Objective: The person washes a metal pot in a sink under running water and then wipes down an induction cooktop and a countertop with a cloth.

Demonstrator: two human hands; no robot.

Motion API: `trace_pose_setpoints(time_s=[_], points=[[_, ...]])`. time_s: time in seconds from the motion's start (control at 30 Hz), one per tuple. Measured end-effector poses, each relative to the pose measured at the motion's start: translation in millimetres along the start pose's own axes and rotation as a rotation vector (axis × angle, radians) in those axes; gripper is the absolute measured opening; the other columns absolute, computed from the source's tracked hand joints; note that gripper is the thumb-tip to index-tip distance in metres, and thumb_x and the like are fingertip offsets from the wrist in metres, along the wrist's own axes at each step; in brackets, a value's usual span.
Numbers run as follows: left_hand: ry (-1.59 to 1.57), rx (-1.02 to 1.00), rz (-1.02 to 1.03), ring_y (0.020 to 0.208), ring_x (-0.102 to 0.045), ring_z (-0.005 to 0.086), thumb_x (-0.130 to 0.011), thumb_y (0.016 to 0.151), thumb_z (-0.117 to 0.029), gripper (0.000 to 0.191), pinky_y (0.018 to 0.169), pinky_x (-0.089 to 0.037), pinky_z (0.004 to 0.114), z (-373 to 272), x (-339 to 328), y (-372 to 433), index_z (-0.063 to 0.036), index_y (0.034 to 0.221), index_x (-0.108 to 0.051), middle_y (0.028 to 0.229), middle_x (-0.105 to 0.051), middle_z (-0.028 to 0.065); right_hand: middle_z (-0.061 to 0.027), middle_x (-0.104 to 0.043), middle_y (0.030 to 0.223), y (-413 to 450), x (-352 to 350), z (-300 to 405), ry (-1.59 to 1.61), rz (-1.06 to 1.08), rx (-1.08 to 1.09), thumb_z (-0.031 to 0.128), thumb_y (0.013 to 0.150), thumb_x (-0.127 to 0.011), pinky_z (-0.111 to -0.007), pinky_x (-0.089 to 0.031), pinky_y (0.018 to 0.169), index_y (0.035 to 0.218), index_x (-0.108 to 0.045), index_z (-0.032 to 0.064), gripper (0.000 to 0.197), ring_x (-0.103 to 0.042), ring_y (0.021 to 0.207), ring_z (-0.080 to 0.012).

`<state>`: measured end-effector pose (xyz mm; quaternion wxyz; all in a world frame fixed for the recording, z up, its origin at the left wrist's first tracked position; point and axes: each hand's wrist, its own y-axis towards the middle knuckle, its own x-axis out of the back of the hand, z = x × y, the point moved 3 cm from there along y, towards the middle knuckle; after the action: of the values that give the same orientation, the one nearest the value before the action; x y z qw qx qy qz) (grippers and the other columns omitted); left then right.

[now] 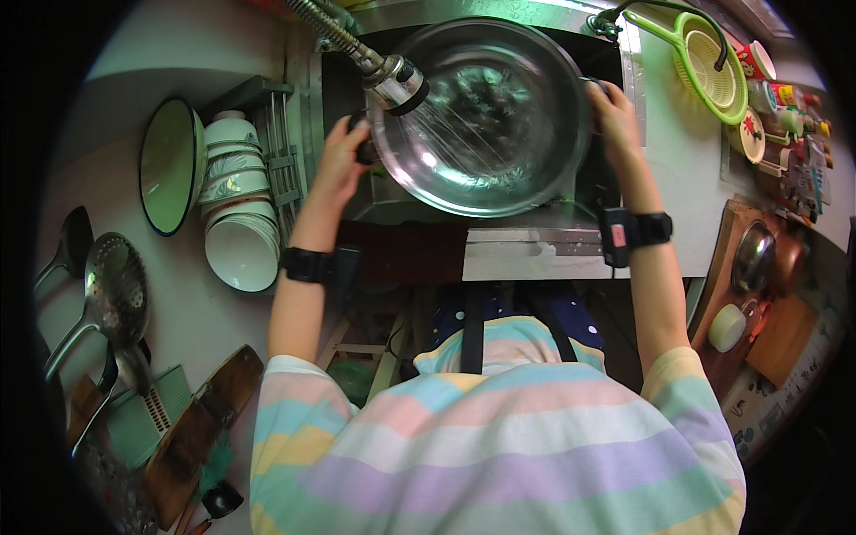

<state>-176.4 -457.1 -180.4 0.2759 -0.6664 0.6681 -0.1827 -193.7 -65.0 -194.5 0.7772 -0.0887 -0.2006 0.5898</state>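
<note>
A wide round metal pan [428, 190] with two dark side handles is held over the sink [588, 207]. Water sprays into it from a faucet head [400, 85] on a flexible metal hose, which reaches over the pan's left rim. My left hand [342, 157] grips the left handle, and my right hand [615, 117] grips the right one. Both wrists carry black straps with small devices. The underside of the pan is hidden.
On the left stand stacked white bowls [235, 184], a green-toned enamel basin [172, 167] and a metal rack; a skimmer [117, 281] hangs lower left. On the right are a green strainer [685, 60], jars, bottles, and a wooden board [715, 247] with a metal lid.
</note>
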Motion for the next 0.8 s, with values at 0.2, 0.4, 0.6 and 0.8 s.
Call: trace_pose_setpoints(time_s=[0.2,0.4,0.6,0.8], points=[[-0.034,0.161,-0.075,0.100,-0.059,0.0167,-0.051,0.094,-0.018,0.033,0.079,-0.053,0.037,24,39,-56,-0.0089,0.125,-0.046,0.112,-0.059,0.0045,-0.0016,-0.060,0.077,-44,-30,-21,0.035,0.223,-0.215,0.025,0.088,-0.062,-0.026,-0.045,0.052,0.102,-0.061,0.0046,0.025,-0.057,0.064,-0.0106],[-0.116,0.122,0.153,0.091,-0.060,0.0139,-0.053,0.094,-0.020,0.024,0.076,-0.052,0.036,32,-19,-7,-0.0075,0.114,-0.051,0.100,-0.061,0.0022,0.0022,-0.054,0.064,-2,36,-18,-0.120,0.029,-0.088,0.025,0.089,-0.060,-0.021,-0.036,0.047,0.085,-0.065,0.0040,0.022,-0.047,0.053,-0.0055],[0.022,0.087,-0.145,0.092,-0.060,0.0181,-0.053,0.092,-0.022,0.029,0.076,-0.051,0.044,19,30,-18,-0.0099,0.118,-0.050,0.106,-0.060,0.0048,0.0011,-0.056,0.070,-8,-21,-5,-0.035,0.203,-0.053,0.024,0.089,-0.060,-0.023,-0.040,0.050,0.095,-0.063,0.0032,0.022,-0.050,0.057,-0.0065],[-0.169,0.130,0.032,0.091,-0.061,0.0153,-0.053,0.093,-0.016,0.025,0.074,-0.054,0.034,43,-22,-37,-0.0043,0.115,-0.052,0.104,-0.060,0.0047,0.0033,-0.052,0.061,-23,43,-26,-0.110,0.131,-0.162,0.023,0.087,-0.062,-0.021,-0.034,0.045,0.087,-0.065,0.0037,0.020,-0.045,0.050,-0.0055]])
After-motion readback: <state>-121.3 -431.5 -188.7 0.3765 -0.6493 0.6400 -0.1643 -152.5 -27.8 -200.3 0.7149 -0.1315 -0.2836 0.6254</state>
